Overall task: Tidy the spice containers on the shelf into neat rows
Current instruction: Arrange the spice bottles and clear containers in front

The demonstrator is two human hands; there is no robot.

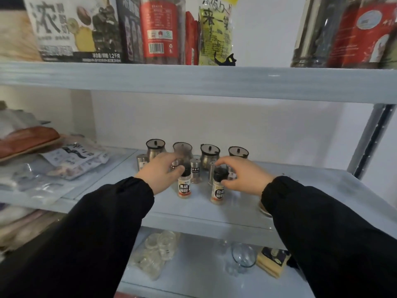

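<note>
On the pale middle shelf [193, 207] stand two small pepper bottles with black caps at the front. My left hand [160, 173] grips the cap of the black pepper bottle [184, 188]. My right hand [245, 176] grips the cap of the white pepper bottle [217, 193]. Behind them stand small steel shakers, one at the far left [141, 161] and one in the middle [195, 170]; others are partly hidden by my hands. Along the back runs a row of several steel-and-glass cruets [155, 147], [209, 153], [238, 152].
Plastic food packets [71, 158] are piled on the shelf section to the left. The shelf above holds tall food bags [75, 29]. The shelf below carries a glass [242, 258], a bag of clear lids [156, 252] and a sponge [271, 261]. A metal upright [369, 138] stands at the right.
</note>
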